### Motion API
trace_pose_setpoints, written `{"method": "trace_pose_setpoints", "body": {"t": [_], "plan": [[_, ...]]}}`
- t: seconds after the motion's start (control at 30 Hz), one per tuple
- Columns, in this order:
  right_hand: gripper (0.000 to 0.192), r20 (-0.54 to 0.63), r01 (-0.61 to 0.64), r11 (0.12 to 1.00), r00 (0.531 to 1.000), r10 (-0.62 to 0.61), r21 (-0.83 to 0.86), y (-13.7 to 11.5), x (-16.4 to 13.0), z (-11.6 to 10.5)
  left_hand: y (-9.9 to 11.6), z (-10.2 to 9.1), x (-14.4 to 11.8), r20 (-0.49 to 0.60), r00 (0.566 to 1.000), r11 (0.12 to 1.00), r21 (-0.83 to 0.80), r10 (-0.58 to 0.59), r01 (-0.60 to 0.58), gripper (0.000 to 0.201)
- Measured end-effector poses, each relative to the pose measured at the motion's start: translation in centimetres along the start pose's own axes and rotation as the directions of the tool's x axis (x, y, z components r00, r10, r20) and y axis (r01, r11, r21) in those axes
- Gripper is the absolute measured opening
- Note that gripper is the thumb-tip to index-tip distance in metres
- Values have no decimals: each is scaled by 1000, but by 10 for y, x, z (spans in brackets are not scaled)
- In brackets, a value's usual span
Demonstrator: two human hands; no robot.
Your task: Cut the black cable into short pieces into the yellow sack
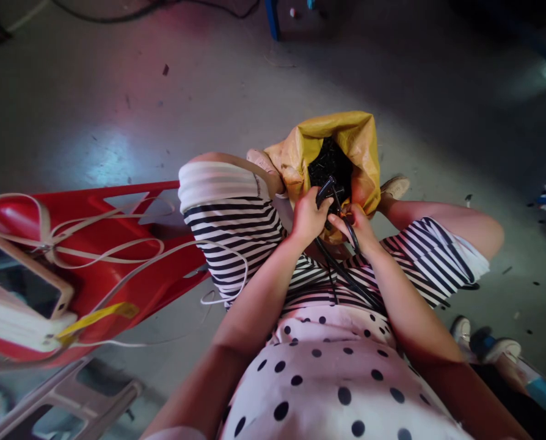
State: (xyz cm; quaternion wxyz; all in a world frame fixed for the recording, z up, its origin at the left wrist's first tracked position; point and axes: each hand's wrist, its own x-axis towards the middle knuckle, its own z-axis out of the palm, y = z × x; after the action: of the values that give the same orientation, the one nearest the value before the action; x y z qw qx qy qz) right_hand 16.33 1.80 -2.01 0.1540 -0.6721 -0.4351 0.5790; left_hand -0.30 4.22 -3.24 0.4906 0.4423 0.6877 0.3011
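While clamping a black tube (pixel 325 190) in the left hand (pixel 308 215), held the right hand (pixel 359 228) just beside, closed on an unclear dark loop (pixel 355 242); pointed the tube lengthwise away from the lap (pixel 300 293), over the yellow bag (pixel 367 156).

Ribbed tubing (pixel 324 191), black, flexible: upper end in left hand (pixel 310 215), angled over the sack mouth. Longer black length (pixel 356 285) slants below the hands; join between the two hidden.
Looped black item (pixel 352 234), slim, in right hand (pixel 358 225); type unclear.
Sack (pixel 368 162), yellow, upright, creased, mouth open; black pieces (pixel 327 160) inside, individual shapes indistinct.
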Motion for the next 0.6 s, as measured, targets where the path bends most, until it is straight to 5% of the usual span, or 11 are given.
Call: {"method": "trace_pose_setpoints", "body": {"t": [0.33, 0.6], "plan": [[75, -42, 86, 990, 995, -91, -109, 6, 6, 1, -14, 4, 7, -19, 1000, 999, -46, -24, 23, 10], [75, 10, -66, 997, 998, 66, 29, 24, 4, 15, -31, 16, 11, 21, 996, 995, -50, -84, 85, 4]]}}
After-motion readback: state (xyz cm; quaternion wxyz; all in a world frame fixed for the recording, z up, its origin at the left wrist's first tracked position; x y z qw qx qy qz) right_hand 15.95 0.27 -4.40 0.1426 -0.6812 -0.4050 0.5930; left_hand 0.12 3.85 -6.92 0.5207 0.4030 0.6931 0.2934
